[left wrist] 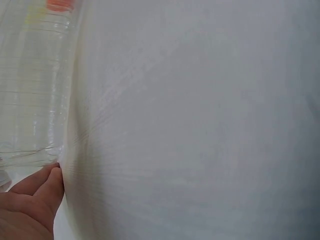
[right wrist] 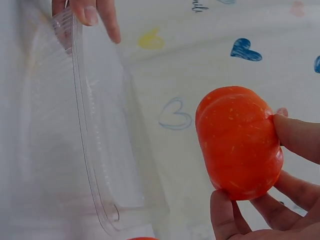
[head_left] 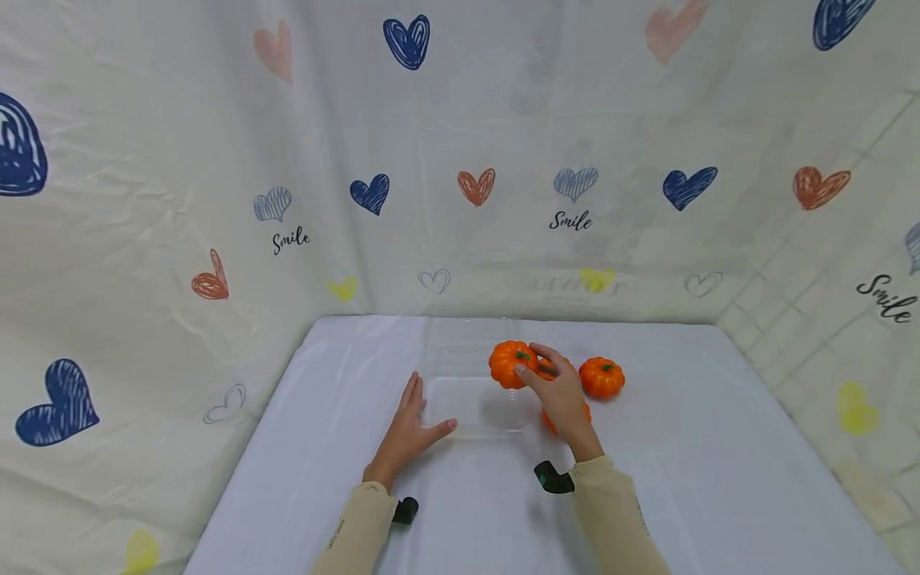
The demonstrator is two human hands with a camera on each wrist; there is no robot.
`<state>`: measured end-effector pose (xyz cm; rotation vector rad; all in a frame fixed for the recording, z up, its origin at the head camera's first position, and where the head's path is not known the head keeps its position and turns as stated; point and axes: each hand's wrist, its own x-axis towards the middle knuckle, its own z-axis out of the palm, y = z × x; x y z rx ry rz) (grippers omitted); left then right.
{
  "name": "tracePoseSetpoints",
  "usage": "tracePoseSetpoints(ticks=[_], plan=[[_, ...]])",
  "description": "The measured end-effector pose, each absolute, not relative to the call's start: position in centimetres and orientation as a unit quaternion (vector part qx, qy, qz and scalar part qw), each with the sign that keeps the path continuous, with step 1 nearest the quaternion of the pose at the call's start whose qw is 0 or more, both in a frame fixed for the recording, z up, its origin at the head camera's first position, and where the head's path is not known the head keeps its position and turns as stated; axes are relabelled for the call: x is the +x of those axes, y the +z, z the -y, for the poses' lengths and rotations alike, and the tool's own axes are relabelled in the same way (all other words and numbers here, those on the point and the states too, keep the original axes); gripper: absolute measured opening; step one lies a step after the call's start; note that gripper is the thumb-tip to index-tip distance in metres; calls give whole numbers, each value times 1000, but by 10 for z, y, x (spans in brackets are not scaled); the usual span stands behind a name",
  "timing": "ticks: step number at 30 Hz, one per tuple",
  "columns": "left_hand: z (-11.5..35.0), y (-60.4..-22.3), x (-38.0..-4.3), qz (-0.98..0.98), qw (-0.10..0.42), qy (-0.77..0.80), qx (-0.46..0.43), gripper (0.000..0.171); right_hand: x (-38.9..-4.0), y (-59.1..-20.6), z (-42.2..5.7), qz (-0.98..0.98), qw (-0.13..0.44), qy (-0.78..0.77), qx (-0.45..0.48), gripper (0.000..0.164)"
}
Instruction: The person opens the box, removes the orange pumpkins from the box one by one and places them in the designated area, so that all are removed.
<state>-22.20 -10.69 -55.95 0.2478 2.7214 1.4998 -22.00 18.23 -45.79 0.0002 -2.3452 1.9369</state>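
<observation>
My right hand (head_left: 564, 393) holds a small orange pumpkin (head_left: 509, 365) with a green stem, thumb on one side and fingers on the other. It is raised over the right part of a clear plastic box (head_left: 467, 433). The right wrist view shows the pumpkin (right wrist: 237, 142) gripped beside the box wall (right wrist: 107, 130). At the box's left side is my left hand (head_left: 410, 435), thumb spread from straight fingers. In the left wrist view its fingertips (left wrist: 54, 172) touch the box's edge.
Just right of the box are more orange pumpkins: one standing farthest right (head_left: 602, 378), the others partly hidden by my right hand. The box's clear lid (head_left: 470, 335) stands open at the back. A white cloth covers the table (head_left: 690, 463); a heart-printed curtain (head_left: 503, 120) hangs behind.
</observation>
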Motion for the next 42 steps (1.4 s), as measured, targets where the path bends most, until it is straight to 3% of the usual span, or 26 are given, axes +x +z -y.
tracePoseSetpoints(ticks=[15,42], plan=[[110,-567,-224,-875,-1,476,94,120,-205,-459,-235,780,54,622,-46,68],[109,-561,-221,-874,-3,477,97,118,-169,-494,-308,780,76,604,-145,68]])
